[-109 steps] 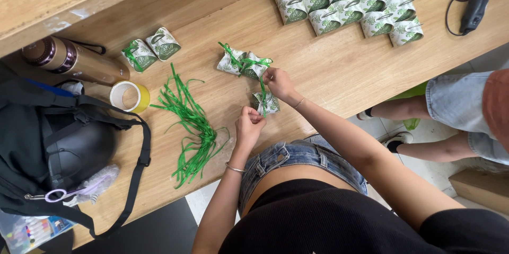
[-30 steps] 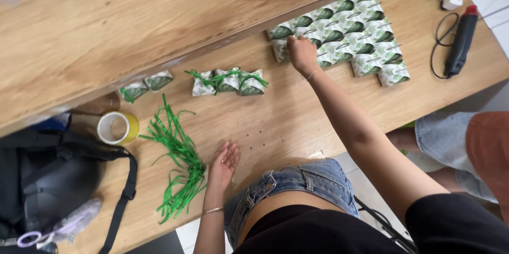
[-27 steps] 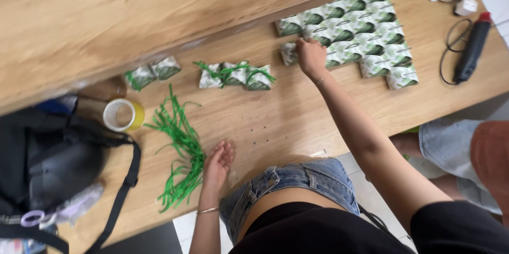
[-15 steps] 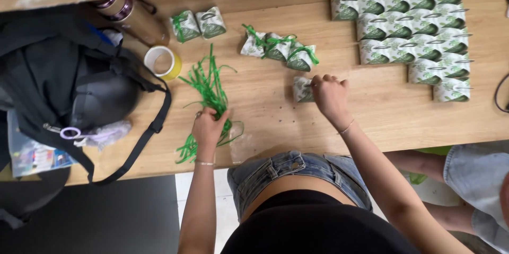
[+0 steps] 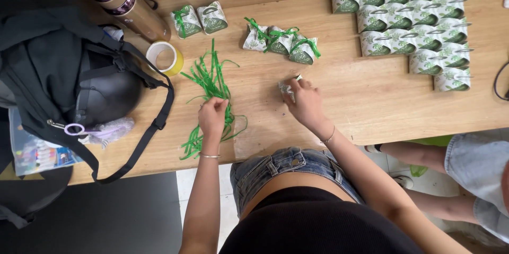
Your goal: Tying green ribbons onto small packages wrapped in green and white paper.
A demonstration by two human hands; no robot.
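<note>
- Head view, looking straight down on a long light-brown wooden tabletop (image 5: 371,100) with the person's torso at the lower edge.
- Right hand (image 5: 305,103) rested on the tabletop near its middle, fingers curled and pinched around a small white-and-green patterned paper packet (image 5: 286,87); only the packet's left corner showed beyond the fingertips.
- Left hand (image 5: 213,118) lay over a loose bundle of thin bright-green ribbon strips (image 5: 211,82), fingers bunched together and closed on several strands; the bundle fanned out above and below the hand.
- Three white-and-green packets tied with green ribbon (image 5: 281,41) sat in a row above the right hand, touching one another.
- Two more small packets (image 5: 199,20) stood side by side farther left; the left one carried green ribbon.
- A block of untied white-and-green packets in several rows (image 5: 411,26) occupied the upper right of the tabletop, well apart from both hands.
- A roll of yellowish adhesive tape (image 5: 165,57) lay flat beside a brown cylindrical bottle with a dark cap (image 5: 130,7).
- A black backpack with straps (image 5: 69,74) covered the left end of the tabletop.
</note>
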